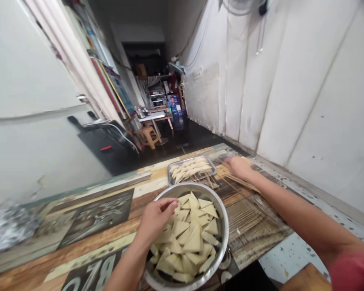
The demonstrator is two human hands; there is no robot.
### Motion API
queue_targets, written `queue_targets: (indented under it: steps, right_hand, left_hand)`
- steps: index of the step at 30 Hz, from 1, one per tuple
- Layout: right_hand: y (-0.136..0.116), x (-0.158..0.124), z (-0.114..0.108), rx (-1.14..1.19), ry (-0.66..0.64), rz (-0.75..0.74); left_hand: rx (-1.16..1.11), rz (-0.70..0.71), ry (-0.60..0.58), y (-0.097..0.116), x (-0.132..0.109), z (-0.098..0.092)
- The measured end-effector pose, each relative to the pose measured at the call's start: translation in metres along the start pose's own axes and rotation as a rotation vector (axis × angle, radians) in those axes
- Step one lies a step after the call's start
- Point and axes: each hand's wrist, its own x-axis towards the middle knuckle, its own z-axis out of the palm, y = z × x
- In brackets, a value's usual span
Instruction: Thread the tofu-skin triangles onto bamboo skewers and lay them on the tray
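A round metal bowl [225, 238] full of pale triangular pieces [191, 238] stands at the table's front edge. Over its left rim is my left hand [159, 214], fingers curled together near the pieces; whatever they pinch is too small to make out. Behind the bowl lies a metal tray [169, 178] with rows of skewered pale pieces [189, 167], their sticks pointing toward me. To the right of the tray, my right hand [238, 166] is closed by the thin wooden sticks [242, 182]; its fingertips are blurred, and what they hold is unclear.
Crumpled foil or plastic [10, 226] lies on the patterned table [106, 214] at far left. Beyond are a dark folded object [106, 141], a stool [149, 136] and a small white table [153, 116]. A pale wall [291, 89] runs along the right.
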Motion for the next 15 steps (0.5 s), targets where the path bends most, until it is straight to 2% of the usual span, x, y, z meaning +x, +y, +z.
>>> queue_targets:
  steps: [4,7,10,12,15]
  right_hand:
    - [-0.036,-0.004,-0.009,0.161,0.155,-0.107]
    - [-0.063,-0.017,-0.005,0.31,0.186,-0.193]
    - [-0.082,-0.027,0.011,0.453,0.14,-0.262]
    - [-0.088,-0.031,0.023,0.528,0.118,-0.283]
    - [-0.091,-0.036,0.034,0.634,0.125,-0.316]
  left_hand:
    - [0.117,0.082,0.019,-0.016,0.003,0.002]
    - [0.172,0.106,-0.055,-0.018,0.003,0.001]
    - [0.281,0.114,-0.148,-0.007,0.007,0.002]
    - [0.408,0.111,-0.158,0.005,0.012,0.007]
    - [0.614,0.113,-0.151,0.022,0.019,0.025]
